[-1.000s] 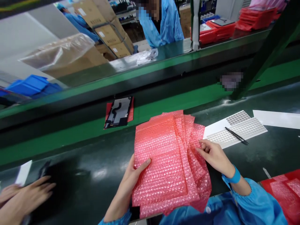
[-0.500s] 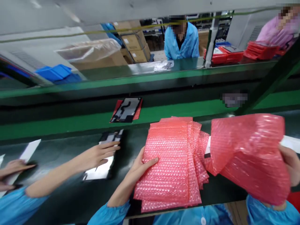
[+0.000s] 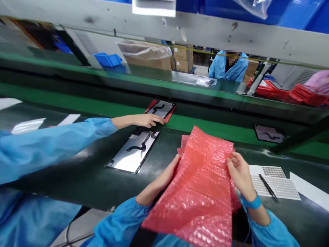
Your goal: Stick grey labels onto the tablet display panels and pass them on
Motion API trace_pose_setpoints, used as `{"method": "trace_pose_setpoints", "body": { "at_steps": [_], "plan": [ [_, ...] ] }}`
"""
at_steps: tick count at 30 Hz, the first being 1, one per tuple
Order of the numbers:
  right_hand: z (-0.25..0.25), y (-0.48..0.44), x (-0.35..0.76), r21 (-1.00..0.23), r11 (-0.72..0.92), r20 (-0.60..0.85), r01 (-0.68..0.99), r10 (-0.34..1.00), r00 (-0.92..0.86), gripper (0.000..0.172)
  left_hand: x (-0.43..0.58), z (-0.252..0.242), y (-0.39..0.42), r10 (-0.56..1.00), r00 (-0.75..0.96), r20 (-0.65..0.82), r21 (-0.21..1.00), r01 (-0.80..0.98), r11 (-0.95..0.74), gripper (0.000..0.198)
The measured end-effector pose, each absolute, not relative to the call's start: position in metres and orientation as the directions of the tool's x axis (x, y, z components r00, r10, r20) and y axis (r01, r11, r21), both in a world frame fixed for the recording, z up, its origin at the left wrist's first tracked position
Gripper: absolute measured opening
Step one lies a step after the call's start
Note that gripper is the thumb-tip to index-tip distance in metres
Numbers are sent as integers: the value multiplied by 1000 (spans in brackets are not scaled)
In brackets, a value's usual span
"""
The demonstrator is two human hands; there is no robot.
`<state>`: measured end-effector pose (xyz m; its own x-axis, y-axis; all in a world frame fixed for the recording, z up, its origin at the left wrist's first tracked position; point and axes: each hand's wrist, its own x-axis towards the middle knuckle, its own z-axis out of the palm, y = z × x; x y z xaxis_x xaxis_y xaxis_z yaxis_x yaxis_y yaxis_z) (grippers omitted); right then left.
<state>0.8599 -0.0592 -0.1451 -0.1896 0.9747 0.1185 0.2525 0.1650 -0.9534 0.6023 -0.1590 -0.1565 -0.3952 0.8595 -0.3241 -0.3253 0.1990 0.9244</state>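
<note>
I hold a pink bubble-wrap bag [image 3: 203, 185] up over the dark bench with both hands. My right hand [image 3: 239, 173] pinches its upper right edge, fingers closed on the film. My left hand [image 3: 168, 173] grips its left side, fingers partly hidden behind the bag. The stack of pink bubble bags [image 3: 183, 144] lies beneath, mostly covered. Left of the bag a silver panel with a black cable [image 3: 135, 152] lies flat on the bench.
A co-worker's blue-sleeved arm reaches in from the left, their hand [image 3: 145, 120] by a panel on red wrap [image 3: 161, 109] on the green belt. Another dark panel [image 3: 269, 133] rides the belt at right. Sticker sheets [image 3: 279, 181] and black tweezers [image 3: 268, 188] lie at right.
The single bag, held far to the right before, now sits in front of me with both hands on it. My left hand left the stack. The co-worker's hand reached farther to the belt.
</note>
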Motion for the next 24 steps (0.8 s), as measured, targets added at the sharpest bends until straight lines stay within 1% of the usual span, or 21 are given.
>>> {"method": "trace_pose_setpoints", "body": {
  "at_steps": [3, 4, 6, 8, 10, 11, 12, 14, 16, 18, 20, 22, 24],
  "plan": [
    [-164, -65, 854, -901, 192, 135, 388, 976, -169, 39, 593, -171, -158, 905, -117, -409, 809, -505, 301, 89],
    [-166, -66, 854, -880, 211, 157, 426, 975, -159, 40, 590, -176, -158, 903, -95, -418, 789, -531, 309, 95],
    [-165, -66, 858, -853, 235, 195, 466, 972, -133, 44, 587, -182, -158, 887, -179, -426, 811, -510, 286, 103],
    [-165, -67, 870, -852, 216, 213, 476, 975, -62, 51, 587, -185, -158, 860, -252, -444, 837, -458, 298, 120],
    [-169, -71, 887, -844, 142, 185, 517, 982, 33, 58, 587, -184, -157, 828, -274, -490, 830, -436, 347, 138],
    [-173, -75, 897, -829, 91, 149, 552, 987, 61, 61, 587, -183, -157, 815, -267, -514, 819, -436, 373, 139],
    [-177, -80, 905, -806, 45, 105, 590, 992, 69, 62, 587, -182, -156, 810, -253, -528, 811, -433, 393, 134],
    [-187, -90, 913, -769, 1, 32, 639, 999, 36, 61, 587, -178, -153, 825, -191, -531, 806, -413, 423, 112],
    [-193, -99, 908, -782, 43, 33, 622, 999, -28, 52, 588, -173, -149, 853, -117, -508, 814, -389, 431, 90],
    [-193, -104, 893, -825, 129, 80, 550, 990, -114, 40, 589, -170, -145, 866, -82, -494, 821, -371, 433, 77],
    [-187, -106, 877, -887, 187, 107, 423, 973, -205, 33, 589, -168, -143, 853, -101, -513, 816, -366, 447, 69],
    [-180, -105, 868, -948, 180, 105, 262, 956, -275, 32, 587, -169, -143, 825, -134, -549, 797, -383, 468, 61],
    [-178, -103, 871, -978, 130, 84, 166, 962, -260, 38, 584, -172, -146, 802, -169, -573, 782, -405, 473, 59]
  ]
}}
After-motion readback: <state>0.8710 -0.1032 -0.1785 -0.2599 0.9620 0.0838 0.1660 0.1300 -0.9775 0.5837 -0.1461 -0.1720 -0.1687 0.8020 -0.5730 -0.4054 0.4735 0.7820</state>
